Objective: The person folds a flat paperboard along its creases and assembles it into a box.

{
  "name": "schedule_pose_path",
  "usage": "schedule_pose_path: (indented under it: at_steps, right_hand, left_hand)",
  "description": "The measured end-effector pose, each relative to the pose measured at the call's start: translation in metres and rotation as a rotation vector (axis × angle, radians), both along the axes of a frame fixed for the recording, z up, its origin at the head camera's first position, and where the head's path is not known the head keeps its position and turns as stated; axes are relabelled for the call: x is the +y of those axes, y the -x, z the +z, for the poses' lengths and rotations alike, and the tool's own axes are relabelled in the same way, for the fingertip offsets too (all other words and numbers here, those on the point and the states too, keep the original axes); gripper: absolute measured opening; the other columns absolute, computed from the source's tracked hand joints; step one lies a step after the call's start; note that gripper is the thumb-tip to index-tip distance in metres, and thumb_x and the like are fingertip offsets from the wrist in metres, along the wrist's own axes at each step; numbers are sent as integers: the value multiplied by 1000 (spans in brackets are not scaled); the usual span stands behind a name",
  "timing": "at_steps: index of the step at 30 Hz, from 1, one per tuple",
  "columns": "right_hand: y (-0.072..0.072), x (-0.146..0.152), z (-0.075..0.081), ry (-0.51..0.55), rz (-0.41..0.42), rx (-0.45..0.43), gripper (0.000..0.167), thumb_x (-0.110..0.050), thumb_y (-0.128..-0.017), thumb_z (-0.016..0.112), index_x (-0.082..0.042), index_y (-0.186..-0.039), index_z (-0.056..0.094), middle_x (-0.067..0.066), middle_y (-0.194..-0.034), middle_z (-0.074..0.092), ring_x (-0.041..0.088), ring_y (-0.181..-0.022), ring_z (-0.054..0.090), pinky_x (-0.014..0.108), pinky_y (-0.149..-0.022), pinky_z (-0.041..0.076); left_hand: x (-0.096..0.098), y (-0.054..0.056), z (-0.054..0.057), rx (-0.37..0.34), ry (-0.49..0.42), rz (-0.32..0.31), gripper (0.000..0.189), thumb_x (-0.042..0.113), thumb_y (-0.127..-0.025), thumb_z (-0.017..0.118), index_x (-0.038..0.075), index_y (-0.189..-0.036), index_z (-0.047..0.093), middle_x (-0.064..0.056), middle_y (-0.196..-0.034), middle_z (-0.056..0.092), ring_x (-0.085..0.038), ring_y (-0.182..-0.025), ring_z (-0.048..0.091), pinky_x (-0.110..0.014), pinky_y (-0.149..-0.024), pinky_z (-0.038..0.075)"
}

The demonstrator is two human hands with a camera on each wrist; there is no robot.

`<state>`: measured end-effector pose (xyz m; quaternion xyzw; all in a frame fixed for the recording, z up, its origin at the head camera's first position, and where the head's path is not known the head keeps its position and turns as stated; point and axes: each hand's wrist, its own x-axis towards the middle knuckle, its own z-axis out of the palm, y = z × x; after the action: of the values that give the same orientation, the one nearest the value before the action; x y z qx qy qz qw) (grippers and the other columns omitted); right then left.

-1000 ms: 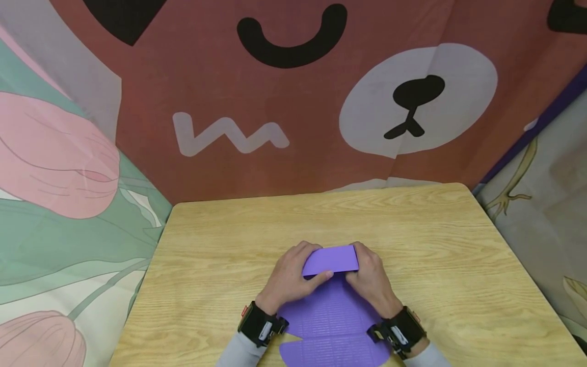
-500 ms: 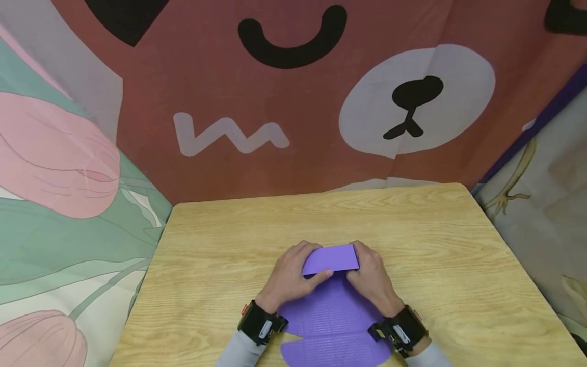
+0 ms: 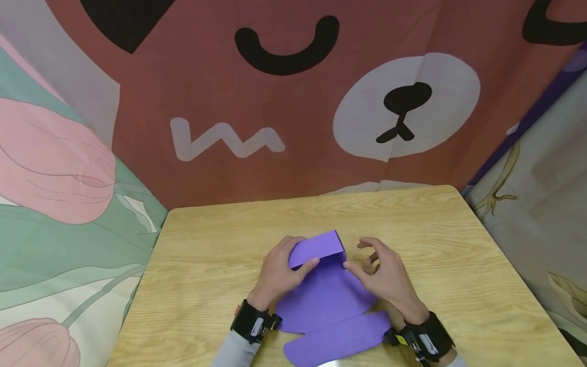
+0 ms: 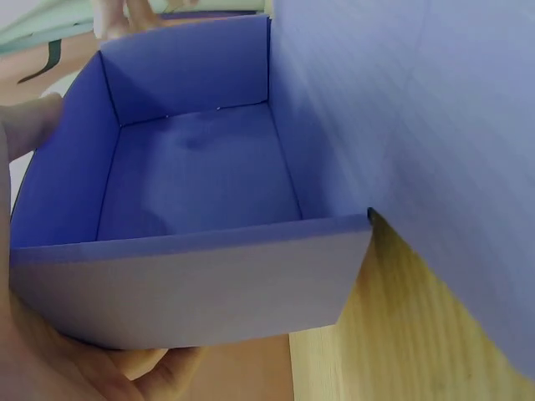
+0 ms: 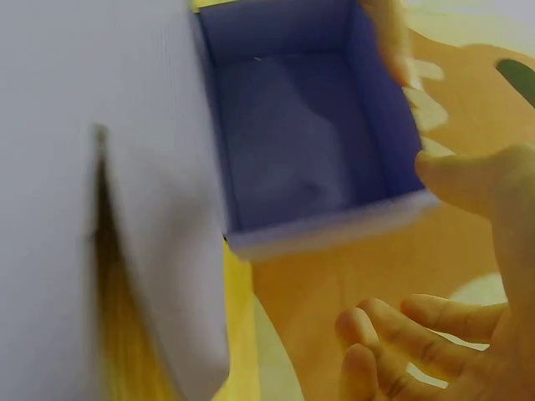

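A purple cardboard box (image 3: 316,248) is tilted up over the table, its open side facing the person. Its long lid panel (image 3: 327,300) with side flaps hangs toward the front. My left hand (image 3: 277,270) grips the box at its left end, thumb along the near rim and fingers curled beneath, as the left wrist view shows of the box wall (image 4: 184,288). The right hand (image 3: 392,278) is spread beside the other end. Its thumb (image 5: 460,180) lies at the rim corner while its other fingers stand away from the box, loosely bent. Inside, the box floor (image 4: 196,171) is bare.
The wood-grain table (image 3: 211,244) extends on all sides of the box. Behind it hangs a reddish-brown printed cloth (image 3: 316,176), with a floral cloth (image 3: 59,255) to the left and a pale one (image 3: 541,214) to the right. Both wrists wear black camera mounts.
My right hand has let go of the box's right end and moved right, fingers spreading. The box, still in the left hand, has turned and shifted left, its lid panel swinging along.
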<state>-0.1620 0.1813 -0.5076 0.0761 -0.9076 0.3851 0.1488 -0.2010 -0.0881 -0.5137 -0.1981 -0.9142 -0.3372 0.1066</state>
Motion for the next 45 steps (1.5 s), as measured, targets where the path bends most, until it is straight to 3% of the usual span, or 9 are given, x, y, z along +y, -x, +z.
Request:
schedule_pose_path:
  at_steps: [10,16,19,22,27,30,34,41,45]
  right_hand:
    - [-25,20,-9,110,-69,22,58,-30,-84,79,-15,-133,54,7,-125,63,26,-100,63,32,-74,54]
    - [-46,13,-25,222,-133,-101,67,-28,-86,77,-12,-142,44,6,-127,61,15,-105,61,25,-82,52]
    - [-58,4,-34,380,-67,-145,64,-20,-89,74,-11,-143,41,10,-121,62,8,-100,63,23,-82,55]
    - [-69,-9,-42,538,101,-159,60,-9,-92,68,-8,-144,39,17,-119,62,8,-98,67,26,-82,59]
    - [-86,-36,-43,643,250,-224,58,-6,-94,64,-7,-146,40,18,-128,62,13,-110,67,29,-88,58]
    - [-93,-47,-36,632,186,-265,50,-12,-93,68,-12,-140,50,8,-127,66,13,-109,67,28,-90,57]
    - [-93,-51,-24,556,130,-219,35,-17,-92,70,-15,-126,62,1,-119,70,12,-102,70,27,-87,58]
    - [-82,-35,-7,472,214,-45,29,-3,-96,61,-1,-125,61,17,-114,71,16,-95,73,28,-77,61]
    - [-74,-21,7,432,190,-29,33,0,-96,58,0,-128,60,20,-115,71,15,-92,73,26,-71,61]
  left_hand:
    - [-8,10,1,-94,-170,124,59,69,-84,61,27,-125,62,7,-119,66,-14,-105,64,-37,-87,53]
    - [-10,16,0,-76,-270,169,57,64,-86,64,22,-125,63,2,-120,67,-17,-110,65,-40,-93,53]
    - [-11,19,-1,-61,-351,211,56,60,-86,66,19,-124,64,-1,-119,68,-20,-109,66,-41,-93,54]
    - [-10,21,-2,-59,-450,264,54,56,-86,69,17,-123,65,-4,-117,69,-21,-107,67,-42,-91,55]
    - [-7,18,-5,-78,-568,342,51,52,-86,71,15,-121,67,-6,-116,71,-23,-106,67,-44,-91,53]
    - [-4,17,-6,-106,-604,373,49,53,-87,70,17,-120,67,-6,-116,71,-22,-106,66,-43,-92,52]
    - [-3,15,-8,-148,-650,391,48,54,-87,69,20,-120,67,-4,-119,70,-21,-109,65,-43,-94,51]
    - [-3,10,-10,-309,-632,360,55,61,-88,64,22,-126,63,-4,-126,65,-23,-119,60,-45,-102,48]
    - [-2,4,-3,-363,-634,314,54,52,-93,62,12,-128,60,-13,-123,63,-29,-118,59,-47,-102,49]
